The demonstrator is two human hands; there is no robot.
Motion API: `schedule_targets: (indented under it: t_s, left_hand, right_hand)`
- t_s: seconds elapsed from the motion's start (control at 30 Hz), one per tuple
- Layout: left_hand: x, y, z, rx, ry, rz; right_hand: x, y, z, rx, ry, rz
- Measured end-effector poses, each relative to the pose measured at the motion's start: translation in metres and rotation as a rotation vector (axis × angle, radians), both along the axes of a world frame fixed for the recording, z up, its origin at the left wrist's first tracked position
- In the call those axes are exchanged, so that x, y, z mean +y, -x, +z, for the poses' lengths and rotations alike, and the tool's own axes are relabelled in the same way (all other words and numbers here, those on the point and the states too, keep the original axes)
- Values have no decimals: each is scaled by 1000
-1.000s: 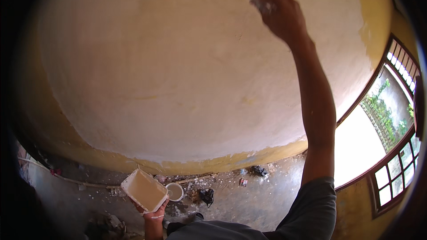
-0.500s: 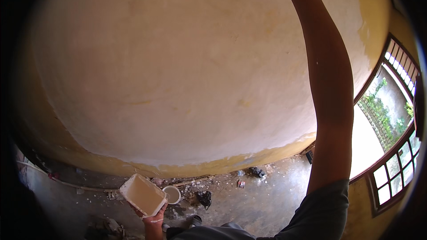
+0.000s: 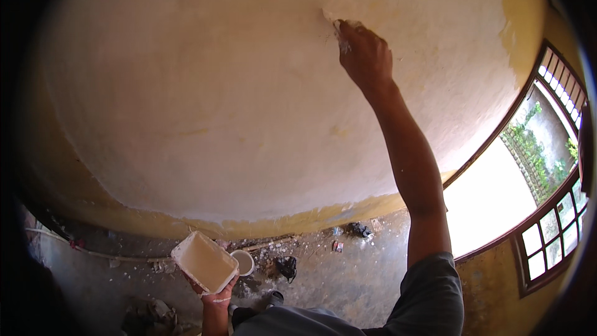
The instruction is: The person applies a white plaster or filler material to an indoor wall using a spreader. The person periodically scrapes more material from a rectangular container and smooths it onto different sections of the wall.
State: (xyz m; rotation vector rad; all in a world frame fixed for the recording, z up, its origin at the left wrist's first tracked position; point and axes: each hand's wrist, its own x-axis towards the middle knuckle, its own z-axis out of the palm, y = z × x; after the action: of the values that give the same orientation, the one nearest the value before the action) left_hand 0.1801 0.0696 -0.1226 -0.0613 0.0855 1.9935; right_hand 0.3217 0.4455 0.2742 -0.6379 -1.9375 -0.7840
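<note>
Low in the view, my left hand (image 3: 216, 297) grips a rectangular tub (image 3: 205, 262) from beneath. The tub is tilted toward me, with pale, creamy material over its inside and white smears on its rim. My right arm reaches up to the wall (image 3: 249, 106), which is coated off-white over most of its face. In my right hand (image 3: 367, 53), closed and spotted with white, is a flat scraper (image 3: 329, 17); its pale edge rests against or close to the wall. My fingers cover most of the scraper, so its full shape is hidden.
A round white bucket (image 3: 244, 262) stands on the floor behind the tub. Black plastic bags (image 3: 286, 267) and scattered debris lie along the wall's foot, near a long pole (image 3: 124, 256). Rumpled material (image 3: 149, 317) lies lower left. A bright doorway (image 3: 497, 193) and gridded window (image 3: 553, 236) are at right.
My right hand has come down from the top edge and moved left, bringing the scraper into view on the wall. The tub has shifted slightly right and tilted differently.
</note>
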Motion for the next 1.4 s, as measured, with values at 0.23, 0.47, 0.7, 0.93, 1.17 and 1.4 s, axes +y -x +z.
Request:
schedule_targets:
  t_s: [0.23, 0.47, 0.7, 0.93, 1.17, 1.4]
  left_hand:
    - [-2, -3, -10, 36, 10, -22]
    - [-5, 0, -21, 180, -9, 39]
    - [3, -4, 0, 172, -39, -46]
    - [15, -11, 10, 4, 26, -39]
    - [11, -8, -12, 33, 77, -65]
    - [14, -12, 5, 101, -13, -52]
  right_hand:
    - [5, -60, -95, 280, 609, 20]
    - [95, -180, -23, 996, 467, -206]
    - [88, -140, -39, 745, 382, -301]
    - [19, -38, -140, 159, 222, 63]
    - [42, -95, -136, 686, 262, -113]
    - [27, -25, -217, 409, 249, -38]
